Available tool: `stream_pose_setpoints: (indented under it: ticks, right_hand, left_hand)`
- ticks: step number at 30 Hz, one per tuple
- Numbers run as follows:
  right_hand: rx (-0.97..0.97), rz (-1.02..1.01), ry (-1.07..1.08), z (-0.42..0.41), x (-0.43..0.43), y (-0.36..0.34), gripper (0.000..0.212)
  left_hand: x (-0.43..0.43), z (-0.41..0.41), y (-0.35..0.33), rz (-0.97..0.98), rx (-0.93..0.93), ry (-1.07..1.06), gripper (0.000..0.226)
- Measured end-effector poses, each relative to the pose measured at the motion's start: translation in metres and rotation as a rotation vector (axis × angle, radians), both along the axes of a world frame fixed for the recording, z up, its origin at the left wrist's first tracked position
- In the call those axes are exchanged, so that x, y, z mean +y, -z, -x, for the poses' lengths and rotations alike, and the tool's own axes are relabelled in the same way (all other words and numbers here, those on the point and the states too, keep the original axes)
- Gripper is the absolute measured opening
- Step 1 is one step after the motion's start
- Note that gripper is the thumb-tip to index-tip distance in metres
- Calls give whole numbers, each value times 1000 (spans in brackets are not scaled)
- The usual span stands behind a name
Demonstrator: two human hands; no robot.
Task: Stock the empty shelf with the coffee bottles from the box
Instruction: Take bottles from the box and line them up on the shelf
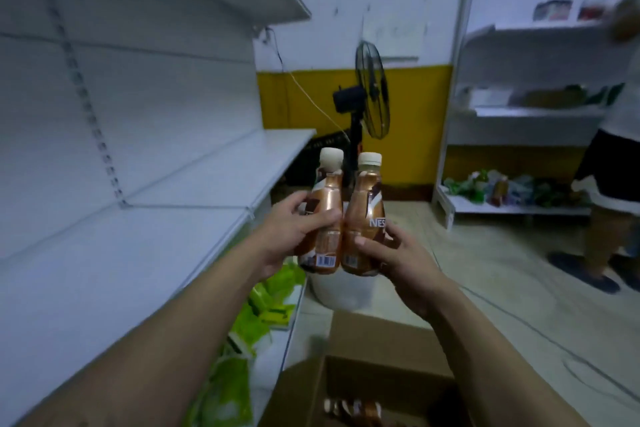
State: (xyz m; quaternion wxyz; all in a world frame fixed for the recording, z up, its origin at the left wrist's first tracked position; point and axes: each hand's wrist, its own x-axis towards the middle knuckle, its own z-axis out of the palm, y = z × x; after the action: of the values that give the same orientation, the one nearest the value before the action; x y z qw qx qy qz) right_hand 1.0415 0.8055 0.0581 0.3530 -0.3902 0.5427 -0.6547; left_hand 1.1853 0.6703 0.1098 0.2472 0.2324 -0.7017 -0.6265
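Note:
Two brown coffee bottles with cream caps are held upright side by side in mid-air. My left hand (291,229) grips the left bottle (325,218); my right hand (391,253) grips the right bottle (363,218). The bottles touch each other. To their left is the empty white shelf (166,218), at about hand height. The open cardboard box (374,374) sits on the floor below my arms, with several more bottles (353,409) visible inside.
A black standing fan (367,97) stands behind the bottles by the yellow wall. Green packets (256,315) lie on the lower shelf. A person (609,184) stands at the right beside another shelf unit (519,114) with goods. A white bucket (343,288) is on the floor.

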Motion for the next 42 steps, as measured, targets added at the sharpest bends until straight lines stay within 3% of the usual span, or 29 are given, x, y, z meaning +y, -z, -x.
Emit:
stream_pose_setpoints:
  ticks: [6, 10, 13, 17, 24, 27, 29, 32, 34, 38, 42]
  right_hand:
    - [129, 141, -92, -62, -37, -82, 52]
    - [235, 81, -152, -124, -89, -96, 54]
    - [394, 17, -227, -185, -126, -92, 57]
    - [447, -17, -335, -251, -168, -74, 40]
    - [563, -19, -470, -305, -207, -73, 31]
    - [575, -3, -497, -319, -217, -77, 36]
    - [590, -7, -538, -326, -224, -84, 43]
    - [676, -41, -602, -342, -234, -96, 44]
    - [698, -69, -623, -355, -238, -99, 45]
    - [692, -119, -612, -386, -248, -93, 51]
    - [781, -8, -512, -399, -249, -77, 58]
  left_hand:
    - [-7, -91, -93, 403, -103, -200, 51]
    - [-15, -163, -114, 611, -245, -409, 65]
    - [-24, -221, -113, 595, -365, -534, 62]
    - [-39, -284, -96, 509, -455, -702, 65]
    - [-71, -341, -87, 479, -488, -1021, 47]
    - [-77, -352, -102, 566, -533, -1124, 45]
    - [-75, -357, -116, 694, -715, -1178, 48]
    - [-69, -364, -131, 939, -1095, -1187, 51]
    - [-67, -368, -134, 1041, -1233, -1160, 46]
    - [-66, -380, -138, 982, -1164, -1139, 40]
    - [-65, -392, -147, 848, -1175, -1113, 49]
